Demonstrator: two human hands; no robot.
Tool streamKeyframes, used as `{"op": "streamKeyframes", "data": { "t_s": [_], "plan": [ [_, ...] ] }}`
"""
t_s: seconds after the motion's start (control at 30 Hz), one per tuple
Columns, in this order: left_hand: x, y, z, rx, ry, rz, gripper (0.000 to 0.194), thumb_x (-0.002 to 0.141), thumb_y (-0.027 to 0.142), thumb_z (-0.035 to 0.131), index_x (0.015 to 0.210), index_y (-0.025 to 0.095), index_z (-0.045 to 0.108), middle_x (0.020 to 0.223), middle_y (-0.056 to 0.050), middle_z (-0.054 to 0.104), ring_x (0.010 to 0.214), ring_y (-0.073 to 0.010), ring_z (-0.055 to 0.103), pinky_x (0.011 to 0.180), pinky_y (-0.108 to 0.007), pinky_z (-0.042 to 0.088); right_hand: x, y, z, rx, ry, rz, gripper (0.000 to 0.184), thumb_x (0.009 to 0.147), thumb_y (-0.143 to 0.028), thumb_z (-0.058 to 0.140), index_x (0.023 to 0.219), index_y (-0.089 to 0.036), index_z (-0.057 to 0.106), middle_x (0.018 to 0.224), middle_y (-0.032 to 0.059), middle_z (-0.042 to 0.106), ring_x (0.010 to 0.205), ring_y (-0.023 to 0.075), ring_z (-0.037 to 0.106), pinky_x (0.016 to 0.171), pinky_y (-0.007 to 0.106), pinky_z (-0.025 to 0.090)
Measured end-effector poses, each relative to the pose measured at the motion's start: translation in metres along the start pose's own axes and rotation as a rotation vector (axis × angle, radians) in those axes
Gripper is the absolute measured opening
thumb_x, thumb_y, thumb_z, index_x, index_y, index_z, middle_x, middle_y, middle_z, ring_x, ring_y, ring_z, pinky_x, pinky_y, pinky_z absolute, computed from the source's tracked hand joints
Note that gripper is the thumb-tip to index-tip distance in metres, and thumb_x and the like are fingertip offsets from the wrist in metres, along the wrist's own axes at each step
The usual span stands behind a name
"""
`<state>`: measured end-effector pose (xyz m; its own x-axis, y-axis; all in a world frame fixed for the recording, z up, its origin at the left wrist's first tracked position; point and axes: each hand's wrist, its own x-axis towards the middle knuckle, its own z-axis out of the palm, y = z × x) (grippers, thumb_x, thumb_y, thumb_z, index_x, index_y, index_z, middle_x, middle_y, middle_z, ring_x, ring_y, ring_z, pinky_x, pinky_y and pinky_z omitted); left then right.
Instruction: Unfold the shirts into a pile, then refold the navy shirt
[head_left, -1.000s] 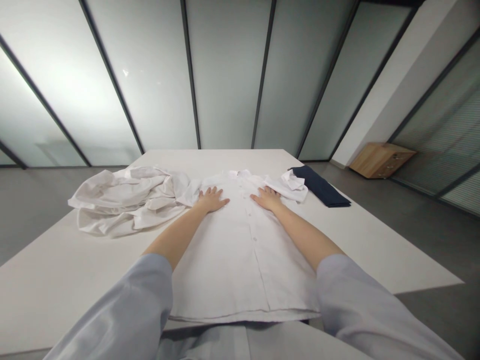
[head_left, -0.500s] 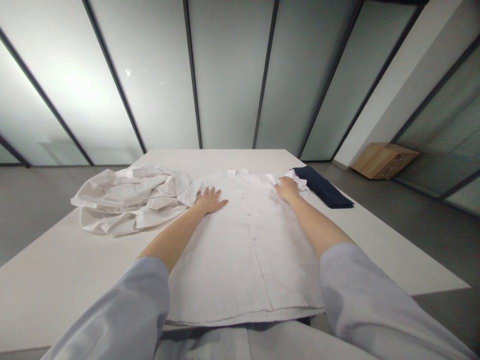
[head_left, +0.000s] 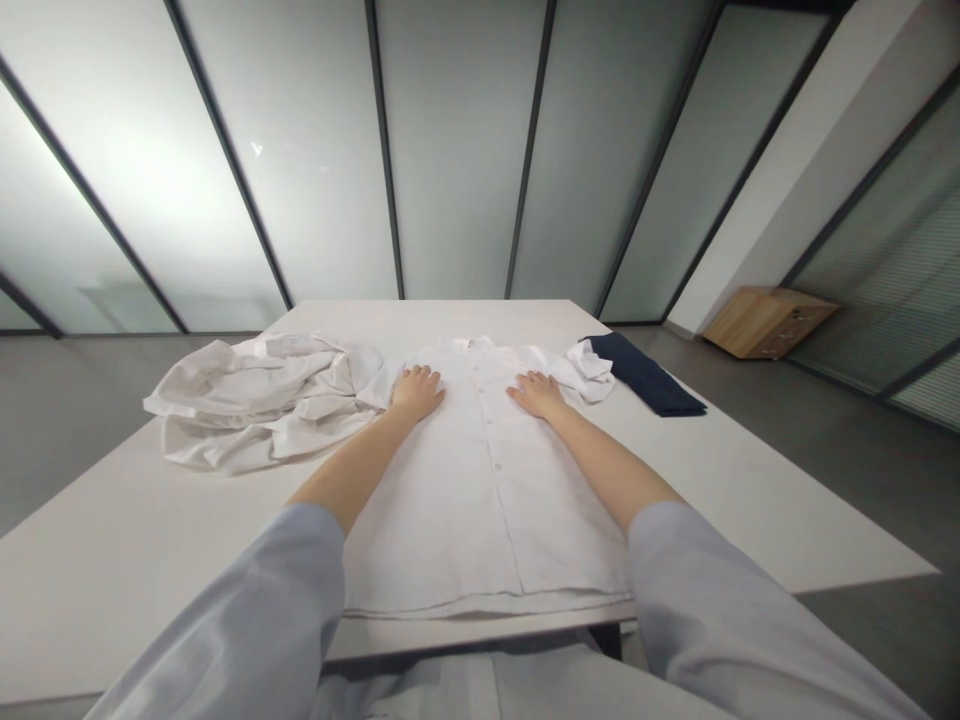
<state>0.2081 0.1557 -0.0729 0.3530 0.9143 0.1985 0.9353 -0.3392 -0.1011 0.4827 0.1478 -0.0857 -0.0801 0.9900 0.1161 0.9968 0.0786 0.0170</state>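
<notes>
Right hand [head_left: 537, 394] back from the shoulder, now flat on the chest of a white button-front shirt [head_left: 480, 520], fingers spread, holding nothing; left hand [head_left: 417, 392] likewise open, pressing beside the placket. Shirt face up and smooth, collar at the far side, on the white worktop [head_left: 757, 500]. Crumpled white cloth [head_left: 255, 400] off to the left; folded navy fabric [head_left: 649, 375] to the right.

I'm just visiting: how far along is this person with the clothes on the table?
Partway, it seems. Done: a dark navy garment lies folded, and a white button-front shirt is spread flat. In hand: the left hand and right hand rest flat on the shirt's chest. Left: a bunched corner of the shirt remains, and a white garment lies crumpled.
</notes>
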Motion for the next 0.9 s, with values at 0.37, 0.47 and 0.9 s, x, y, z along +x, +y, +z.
{"op": "streamKeyframes", "data": {
  "t_s": [0.37, 0.47, 0.9],
  "plan": [
    [-0.022, 0.026, 0.004, -0.096, -0.08, -0.066, 0.044, 0.096, 0.044, 0.03, 0.125, 0.021, 0.054, 0.131, -0.013, 0.053, 0.125, -0.0287, 0.046, 0.099, -0.045, 0.04, -0.011, -0.011, 0.003, 0.059, -0.013, -0.108, 0.043, 0.096, -0.039, 0.038, 0.131, -0.019, 0.053, 0.138, 0.0135, 0.05, 0.127, 0.0267, 0.044, 0.104, 0.037, 0.034],
    [-0.024, 0.021, 0.005, -0.097, -0.097, -0.05, 0.046, 0.096, 0.046, 0.03, 0.13, 0.024, 0.051, 0.137, -0.012, 0.049, 0.128, -0.0275, 0.044, 0.102, -0.045, 0.038, -0.013, -0.006, 0.009, 0.051, -0.048, -0.12, 0.05, 0.097, -0.043, 0.035, 0.141, -0.02, 0.044, 0.149, 0.0122, 0.039, 0.136, 0.0262, 0.036, 0.109, 0.038, 0.029],
    [-0.019, 0.008, 0.013, -0.115, -0.223, -0.043, 0.066, 0.095, 0.058, 0.02, 0.149, 0.02, 0.028, 0.158, -0.013, 0.023, 0.145, -0.0264, 0.02, 0.114, -0.05, 0.019, -0.016, -0.005, 0.01, 0.035, -0.115, -0.078, 0.063, 0.096, -0.057, 0.027, 0.149, -0.024, 0.033, 0.157, 0.0108, 0.025, 0.143, 0.0312, 0.024, 0.113, 0.047, 0.022]
  ]
}}
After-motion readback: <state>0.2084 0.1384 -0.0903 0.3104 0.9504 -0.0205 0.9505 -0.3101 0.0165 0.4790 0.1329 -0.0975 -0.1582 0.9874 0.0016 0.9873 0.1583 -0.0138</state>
